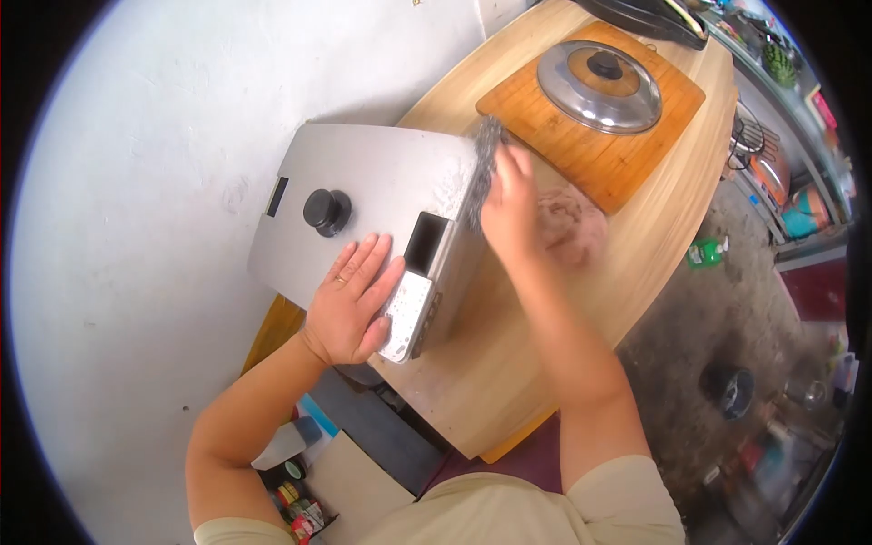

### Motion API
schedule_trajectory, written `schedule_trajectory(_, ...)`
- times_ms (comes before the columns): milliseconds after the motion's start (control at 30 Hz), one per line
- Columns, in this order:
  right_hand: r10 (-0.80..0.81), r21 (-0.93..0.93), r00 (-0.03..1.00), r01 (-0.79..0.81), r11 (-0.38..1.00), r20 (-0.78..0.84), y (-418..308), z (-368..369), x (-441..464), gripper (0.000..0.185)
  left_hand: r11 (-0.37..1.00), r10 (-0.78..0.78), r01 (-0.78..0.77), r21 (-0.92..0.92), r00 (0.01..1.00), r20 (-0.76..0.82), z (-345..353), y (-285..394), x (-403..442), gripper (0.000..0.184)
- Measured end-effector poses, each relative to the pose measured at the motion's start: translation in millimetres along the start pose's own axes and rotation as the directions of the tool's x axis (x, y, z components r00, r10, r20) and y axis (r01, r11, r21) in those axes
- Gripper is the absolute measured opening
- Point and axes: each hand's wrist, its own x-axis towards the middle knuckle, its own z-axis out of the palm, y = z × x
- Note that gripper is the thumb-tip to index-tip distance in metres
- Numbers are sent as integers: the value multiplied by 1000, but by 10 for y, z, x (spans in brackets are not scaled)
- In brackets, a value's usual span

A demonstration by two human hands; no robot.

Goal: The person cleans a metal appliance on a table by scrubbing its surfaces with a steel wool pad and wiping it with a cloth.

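A silver metal box-shaped appliance (386, 173) lies tilted on the wooden table, close to the white wall. It has a black round knob (327, 212) and dark rectangular openings at two edges. Wet-looking spots show on its metal near the right side. My left hand (354, 300) rests flat on its lower part, fingers stretched out. At the far right edge, my right hand (510, 200) presses a dark grey crumpled cloth (486, 163) against the metal; whether it is cloth or a scourer is hard to tell. A pink rag (570, 222) lies just right of that hand.
Farther back on the table (654, 209), a glass lid (599, 86) with a black knob lies on a wooden cutting board (677, 95). A black pan (649, 18) stands at the far end. Down on the floor are a green bottle (707, 252) and a dark round container (734, 392).
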Motion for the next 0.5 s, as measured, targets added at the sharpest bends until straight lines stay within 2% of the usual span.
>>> schedule_trajectory(67,-12,18,1000,12,1000,-11,70,-18,41,46,1000,-5,5,2,1000,5,1,13,6,66)
schedule_trajectory(100,20,-44,1000,-21,999,-21,51,26,-154,42,1000,2,-2,3,1000,1,-7,13,20,66)
schedule_trajectory(133,-46,-69,999,44,997,-26,-39,30,-407,40,1000,6,-6,5,1000,-4,-11,6,28,66)
schedule_trajectory(200,-102,48,994,103,994,-27,-283,32,-814,39,1000,9,-9,5,1000,-8,5,12,12,66)
schedule_trajectory(300,-40,-45,996,37,998,-76,-57,105,-553,37,1000,18,-17,18,1000,-9,12,12,9,66)
schedule_trajectory(333,66,-64,998,-67,996,-15,-57,32,-304,35,1000,11,-11,20,1000,-8,15,16,15,66)
schedule_trajectory(367,65,59,997,-62,996,-42,22,51,-155,33,1000,5,-4,20,1000,-8,15,27,15,66)
schedule_trajectory(467,95,-118,995,-92,989,13,-102,63,-554,36,1000,8,-7,30,1000,-19,11,44,-9,65)
schedule_trajectory(500,65,-38,998,-65,997,-6,-254,80,-896,38,999,15,-14,38,1000,-27,23,37,-11,64)
